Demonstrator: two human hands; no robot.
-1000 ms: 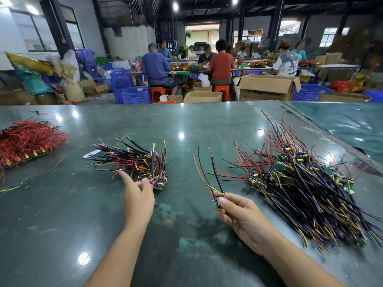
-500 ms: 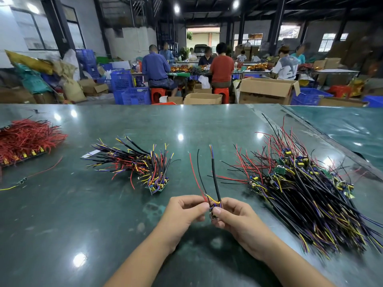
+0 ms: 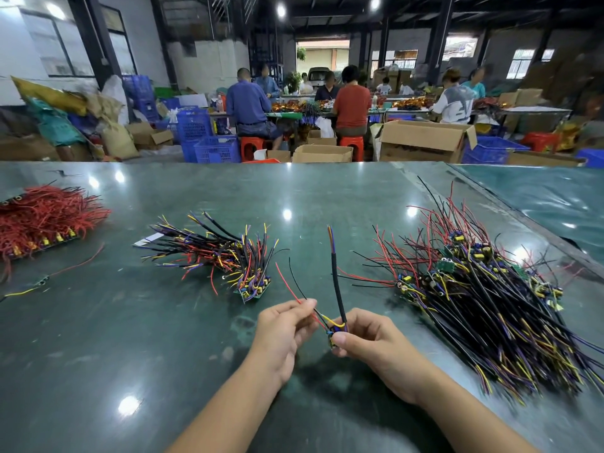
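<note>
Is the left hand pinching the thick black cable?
No, the left hand pinches the thin red and black wires, while the thick black cable rises from the circuit board gripped by the right hand.

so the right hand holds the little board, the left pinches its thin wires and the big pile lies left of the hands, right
Not quite: the head view shows the big pile right of the hands. The right hand does hold the board and the left hand pinches its thin wires.
</note>
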